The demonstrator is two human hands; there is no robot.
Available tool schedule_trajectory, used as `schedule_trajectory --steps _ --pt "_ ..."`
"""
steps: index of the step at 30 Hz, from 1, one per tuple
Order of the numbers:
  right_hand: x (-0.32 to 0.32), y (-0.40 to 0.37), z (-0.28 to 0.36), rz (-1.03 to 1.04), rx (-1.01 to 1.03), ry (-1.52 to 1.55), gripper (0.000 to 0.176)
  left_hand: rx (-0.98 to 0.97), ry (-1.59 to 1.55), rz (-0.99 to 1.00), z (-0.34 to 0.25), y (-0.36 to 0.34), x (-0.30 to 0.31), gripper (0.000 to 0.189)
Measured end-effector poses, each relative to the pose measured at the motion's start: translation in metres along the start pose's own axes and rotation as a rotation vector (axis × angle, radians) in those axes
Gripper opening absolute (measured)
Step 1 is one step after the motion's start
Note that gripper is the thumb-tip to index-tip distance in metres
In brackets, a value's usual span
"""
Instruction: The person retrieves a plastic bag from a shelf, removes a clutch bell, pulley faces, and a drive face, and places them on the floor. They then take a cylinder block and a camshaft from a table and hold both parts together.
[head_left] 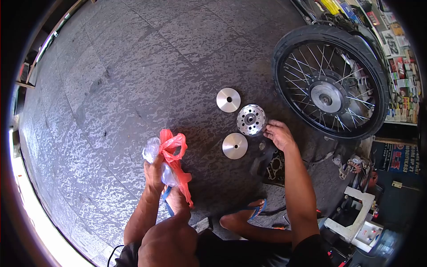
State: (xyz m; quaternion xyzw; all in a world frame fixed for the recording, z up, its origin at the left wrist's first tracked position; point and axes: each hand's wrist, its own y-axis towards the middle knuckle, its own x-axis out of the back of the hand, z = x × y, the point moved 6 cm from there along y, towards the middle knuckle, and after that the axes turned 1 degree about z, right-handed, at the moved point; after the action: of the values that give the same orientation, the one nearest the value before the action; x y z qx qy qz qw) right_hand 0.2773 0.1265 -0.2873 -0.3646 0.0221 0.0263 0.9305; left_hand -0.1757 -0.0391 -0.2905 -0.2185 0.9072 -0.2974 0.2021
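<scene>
On the grey stone floor (111, 89), just in front of a spoked motorcycle wheel (331, 89) lying at the far right, three round metal parts sit flat and close together. These are a smooth disc (228, 99) farthest out, a drilled disc (251, 119) in the middle, and a second smooth disc (235, 145) nearest the person.

The right hand (279, 135) reaches to the drilled disc with bent fingers, the fingertips at its right edge. Whether they pinch the rim or only rest against it cannot be told. The left hand (155, 175) is held nearer the body, clenched around a bunched red plastic bag (174, 153) and a clear plastic bag (151, 149), both lifted off the floor. A dark engine part (273, 164) lies just under the right forearm, and a sandalled foot (244, 218) rests behind it.

By the look of it, the step in hand is setting out or arranging the parts on the floor. Since the drilled disc lies flat, lifting it would need fingertips worked under its rim. The bags leave only the right hand available.
</scene>
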Motion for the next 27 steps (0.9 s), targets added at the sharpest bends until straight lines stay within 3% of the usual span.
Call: schedule_trajectory --steps 7,11,13,14,16,18,20,22,27 --pt "-0.029 -0.003 0.004 0.103 0.019 0.075 0.027 -0.011 0.023 0.035 0.006 0.002 0.003 0.023" --pt "-0.046 -0.004 0.016 0.063 0.049 0.063 0.025 0.000 -0.047 0.005 0.004 -0.002 -0.001 0.022" --pt "-0.048 0.001 0.031 -0.022 0.193 -0.461 0.023 -0.046 0.103 0.030 -0.002 -0.002 0.003 0.021" --pt "-0.053 0.002 0.032 -0.019 0.189 -0.460 0.023 -0.042 0.106 0.026 0.001 -0.003 0.006 0.021" --pt "-0.063 -0.003 0.048 -0.235 0.409 -1.050 0.022 -0.164 0.197 0.060 -0.001 -0.002 0.005 0.021" --pt "-0.088 -0.013 0.051 -0.268 0.483 -1.305 0.019 -0.138 0.197 0.057 0.000 -0.003 0.003 0.021" --pt "-0.103 -0.016 0.038 -0.251 0.591 -1.435 0.017 -0.116 0.194 0.053 0.005 -0.001 0.003 0.021" --pt "-0.113 -0.011 0.017 -0.194 0.558 -1.555 0.015 -0.222 0.181 0.105 0.011 -0.002 0.004 0.020" --pt "-0.116 -0.011 -0.014 -0.292 0.648 -1.544 0.021 -0.247 0.162 0.111 0.012 -0.004 0.007 0.023"
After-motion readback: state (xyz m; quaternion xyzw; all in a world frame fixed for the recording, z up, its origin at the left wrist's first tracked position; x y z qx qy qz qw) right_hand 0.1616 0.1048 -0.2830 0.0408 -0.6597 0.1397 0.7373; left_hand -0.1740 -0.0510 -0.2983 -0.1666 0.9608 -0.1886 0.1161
